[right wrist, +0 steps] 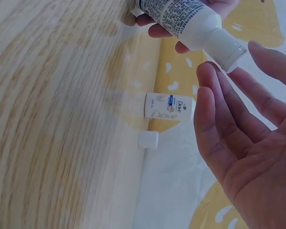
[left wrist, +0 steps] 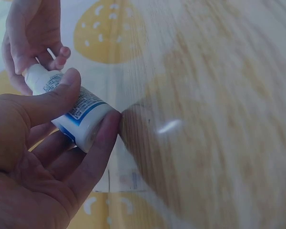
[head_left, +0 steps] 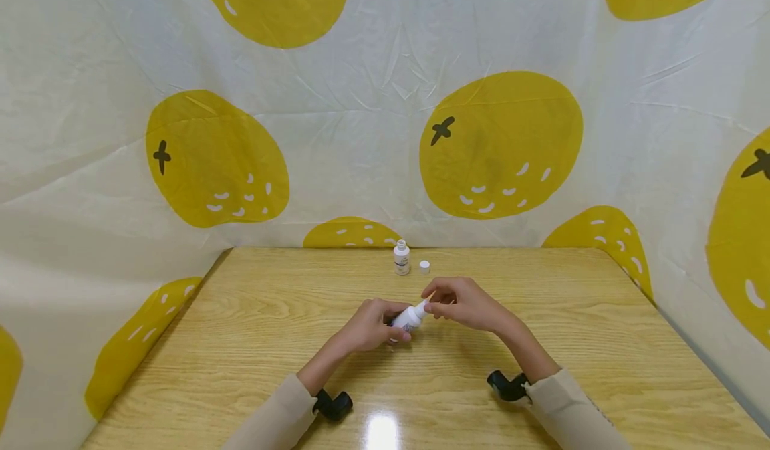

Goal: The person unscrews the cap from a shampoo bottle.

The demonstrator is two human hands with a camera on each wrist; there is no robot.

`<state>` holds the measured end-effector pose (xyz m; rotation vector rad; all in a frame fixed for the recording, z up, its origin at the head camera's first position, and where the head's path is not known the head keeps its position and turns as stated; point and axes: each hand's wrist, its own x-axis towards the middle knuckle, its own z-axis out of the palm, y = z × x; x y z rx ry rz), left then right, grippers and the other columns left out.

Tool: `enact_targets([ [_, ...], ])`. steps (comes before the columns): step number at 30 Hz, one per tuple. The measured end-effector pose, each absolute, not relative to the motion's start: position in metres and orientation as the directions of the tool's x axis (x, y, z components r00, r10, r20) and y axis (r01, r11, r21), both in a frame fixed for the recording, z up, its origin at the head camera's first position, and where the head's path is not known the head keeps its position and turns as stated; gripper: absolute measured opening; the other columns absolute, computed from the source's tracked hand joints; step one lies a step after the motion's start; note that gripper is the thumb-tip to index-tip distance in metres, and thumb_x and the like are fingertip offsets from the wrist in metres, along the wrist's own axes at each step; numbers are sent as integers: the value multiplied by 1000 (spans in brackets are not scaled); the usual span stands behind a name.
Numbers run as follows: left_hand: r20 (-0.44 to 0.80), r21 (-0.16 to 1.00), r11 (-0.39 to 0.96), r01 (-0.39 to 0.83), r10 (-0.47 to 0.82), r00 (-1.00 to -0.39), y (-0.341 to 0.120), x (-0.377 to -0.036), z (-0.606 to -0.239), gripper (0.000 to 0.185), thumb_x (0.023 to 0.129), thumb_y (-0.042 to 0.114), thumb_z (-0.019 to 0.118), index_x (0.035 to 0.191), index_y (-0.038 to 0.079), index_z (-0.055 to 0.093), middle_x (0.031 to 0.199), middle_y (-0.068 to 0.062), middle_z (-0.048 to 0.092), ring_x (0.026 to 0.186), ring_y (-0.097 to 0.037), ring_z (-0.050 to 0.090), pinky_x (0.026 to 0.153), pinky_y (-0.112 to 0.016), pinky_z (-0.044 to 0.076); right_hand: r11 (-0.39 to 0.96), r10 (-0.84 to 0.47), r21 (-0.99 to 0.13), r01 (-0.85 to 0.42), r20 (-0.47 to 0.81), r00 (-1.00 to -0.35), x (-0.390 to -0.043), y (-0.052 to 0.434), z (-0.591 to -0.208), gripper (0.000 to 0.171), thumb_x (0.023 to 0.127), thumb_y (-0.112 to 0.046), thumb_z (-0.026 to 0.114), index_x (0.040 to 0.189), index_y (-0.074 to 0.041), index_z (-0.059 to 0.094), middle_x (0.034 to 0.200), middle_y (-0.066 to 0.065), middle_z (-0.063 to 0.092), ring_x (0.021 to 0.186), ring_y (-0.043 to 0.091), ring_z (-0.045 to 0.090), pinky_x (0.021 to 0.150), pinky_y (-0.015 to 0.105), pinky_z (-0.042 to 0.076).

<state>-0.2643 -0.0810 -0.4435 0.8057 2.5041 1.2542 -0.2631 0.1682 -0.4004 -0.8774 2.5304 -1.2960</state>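
Note:
My left hand [head_left: 369,326] grips a small white bottle [left wrist: 83,102] round its body, thumb on the printed label and fingers beneath. The bottle is tilted, its white cap [right wrist: 224,50] pointing toward my right hand [head_left: 466,303]. At the cap's end, the right thumb and index fingertip sit on either side, pinching its edge. The other right fingers [right wrist: 229,114] are loosely bent, off the bottle. Farther back on the table stands a second white bottle [head_left: 402,261], upright with its neck uncovered; "Dove" is legible on it in the right wrist view. A loose white cap [head_left: 424,267] lies beside it.
The wooden table [head_left: 271,289] reaches back to a pale cloth [head_left: 355,162] printed with large yellow fruit, hanging behind and at both sides. Black wrist mounts [head_left: 333,406] sit by the beige sleeves [head_left: 273,413]. Light glares off the table's near edge.

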Motion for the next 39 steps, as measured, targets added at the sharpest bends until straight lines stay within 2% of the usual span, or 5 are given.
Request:
enact_targets([
  [6, 41, 793, 484, 370, 564, -825, -81, -265, -444, 42, 89, 12, 81, 129, 16, 73, 109, -7, 77, 80, -7, 68, 61, -26, 60, 468, -554, -784, -408, 100, -827, -265, 168, -402, 21, 100, -24, 69, 111, -6, 70, 94, 21, 75, 83, 39, 70, 68, 33, 60],
  [15, 40, 795, 481, 369, 565, -824, -81, -265, -444, 40, 88, 12, 82, 127, 15, 73, 105, -8, 77, 78, -8, 68, 60, -27, 60, 438, -575, -787, -435, 127, -808, -265, 167, -403, 18, 100, -19, 70, 110, -5, 70, 94, 22, 75, 81, 39, 71, 70, 43, 62],
  [19, 40, 793, 485, 370, 564, -825, -81, -265, -444, 41, 88, 12, 82, 128, 15, 73, 106, -7, 77, 79, -9, 67, 60, -26, 60, 448, -572, -784, -430, 119, -812, -265, 168, -404, 20, 100, -21, 69, 113, -6, 70, 95, 22, 75, 82, 40, 71, 68, 36, 61],
  [28, 40, 792, 485, 371, 565, -824, -80, -265, -444, 40, 89, 12, 81, 128, 15, 73, 105, -6, 77, 78, -9, 67, 60, -26, 60, 470, -549, -784, -406, 100, -830, -264, 168, -403, 20, 102, -24, 67, 110, -7, 71, 94, 20, 74, 83, 40, 70, 73, 52, 61],
  [39, 36, 797, 482, 364, 564, -825, -80, -264, -443, 40, 89, 12, 81, 129, 14, 73, 104, -7, 77, 78, -8, 68, 60, -27, 60, 448, -563, -799, -402, 98, -821, -264, 168, -402, 17, 101, -19, 68, 111, -5, 70, 95, 23, 75, 83, 42, 71, 73, 53, 61],
])
